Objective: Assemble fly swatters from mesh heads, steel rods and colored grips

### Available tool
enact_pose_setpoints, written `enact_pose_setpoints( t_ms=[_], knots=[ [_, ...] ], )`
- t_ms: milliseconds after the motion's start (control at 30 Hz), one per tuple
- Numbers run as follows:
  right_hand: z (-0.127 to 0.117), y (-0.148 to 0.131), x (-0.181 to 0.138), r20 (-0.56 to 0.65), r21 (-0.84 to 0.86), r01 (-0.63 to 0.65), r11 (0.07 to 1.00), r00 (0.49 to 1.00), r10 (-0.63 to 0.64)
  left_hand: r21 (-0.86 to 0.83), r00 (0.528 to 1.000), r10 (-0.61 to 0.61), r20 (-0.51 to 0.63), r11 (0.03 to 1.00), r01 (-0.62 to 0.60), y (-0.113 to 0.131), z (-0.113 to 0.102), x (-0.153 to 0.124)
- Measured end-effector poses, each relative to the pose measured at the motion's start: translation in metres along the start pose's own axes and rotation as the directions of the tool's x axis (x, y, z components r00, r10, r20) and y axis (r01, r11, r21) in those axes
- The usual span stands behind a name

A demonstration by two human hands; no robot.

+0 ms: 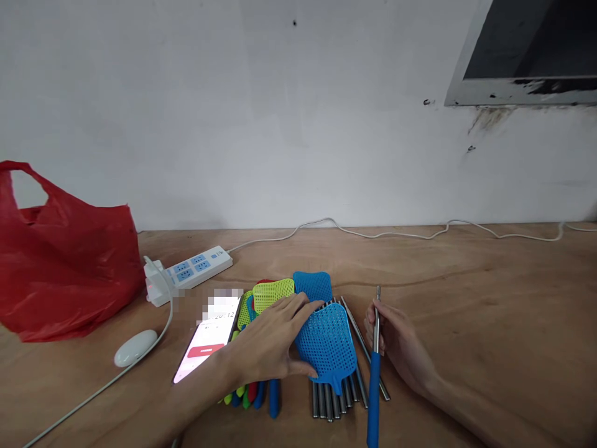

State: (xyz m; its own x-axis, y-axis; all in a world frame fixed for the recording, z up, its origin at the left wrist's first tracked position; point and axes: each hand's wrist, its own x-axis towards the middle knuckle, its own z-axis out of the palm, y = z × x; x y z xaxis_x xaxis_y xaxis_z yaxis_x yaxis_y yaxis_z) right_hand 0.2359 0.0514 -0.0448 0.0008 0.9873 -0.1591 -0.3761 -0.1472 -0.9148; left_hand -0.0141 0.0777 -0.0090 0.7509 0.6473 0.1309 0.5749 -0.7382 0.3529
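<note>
My left hand (273,342) lies over a pile of coloured fly-swatter heads and grips a blue mesh swatter head (326,342) by its edge, thumb under it. My right hand (396,345) is closed round a metal rod with a blue handle (374,373), which stands nearly upright. Several bare metal rods (333,401) lie side by side beneath the blue head. A yellow-green head (273,292) and another blue head (313,285) lie behind my left hand. Coloured handle ends (254,395) stick out below it.
A phone (208,342) with a lit screen lies left of the pile. Farther left are a white oval device (135,347), a white power strip (189,270) with cable, and a red plastic bag (65,274). A white cable (420,233) runs along the wall on the wooden table (489,298).
</note>
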Motion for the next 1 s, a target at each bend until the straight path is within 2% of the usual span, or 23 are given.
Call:
enact_pose_setpoints(
  t_ms=[133, 233, 333, 433, 500, 600, 767, 867, 1000],
  knots=[
    [0.0, 0.001, 0.0, 0.013, 0.047, -0.001, 0.999, 1.0, 0.0, -0.218, 0.999, -0.04, 0.002, 0.975, 0.04, 0.002, -0.001, -0.004],
    [-0.001, 0.002, 0.001, 0.034, 0.105, -0.001, 0.994, 0.999, -0.003, -0.419, 0.998, -0.061, 0.0, 0.906, 0.055, 0.005, -0.002, -0.006],
    [-0.003, 0.002, 0.003, 0.084, 0.147, -0.02, 0.989, 0.996, 0.008, -0.637, 0.99, -0.142, 0.024, 0.761, 0.125, 0.006, 0.0, -0.008],
    [-0.006, 0.005, 0.006, 0.186, 0.12, -0.03, 0.992, 0.983, 0.007, -0.786, 0.955, -0.295, 0.028, 0.584, 0.203, 0.005, 0.004, -0.009],
    [-0.007, 0.007, 0.007, 0.261, 0.087, -0.036, 0.996, 0.965, 0.012, -0.821, 0.922, -0.386, -0.01, 0.53, 0.213, 0.005, 0.006, -0.009],
    [-0.009, 0.009, 0.005, 0.359, 0.017, -0.09, 0.996, 0.93, 0.078, -0.844, 0.887, -0.46, -0.049, 0.494, 0.209, 0.006, 0.007, -0.008],
    [-0.006, 0.004, -0.002, 0.418, -0.202, -0.053, 0.978, 0.898, 0.135, -0.863, 0.856, -0.503, -0.119, 0.479, 0.162, 0.011, 0.005, -0.005],
    [-0.002, -0.002, -0.005, 0.452, -0.278, -0.069, 0.958, 0.871, 0.194, -0.866, 0.841, -0.525, -0.132, 0.473, 0.159, 0.011, 0.003, -0.005],
    [0.002, -0.005, -0.007, 0.459, -0.326, -0.083, 0.942, 0.857, 0.235, -0.879, 0.85, -0.512, -0.121, 0.454, 0.148, 0.009, 0.002, -0.005]
  ],
)
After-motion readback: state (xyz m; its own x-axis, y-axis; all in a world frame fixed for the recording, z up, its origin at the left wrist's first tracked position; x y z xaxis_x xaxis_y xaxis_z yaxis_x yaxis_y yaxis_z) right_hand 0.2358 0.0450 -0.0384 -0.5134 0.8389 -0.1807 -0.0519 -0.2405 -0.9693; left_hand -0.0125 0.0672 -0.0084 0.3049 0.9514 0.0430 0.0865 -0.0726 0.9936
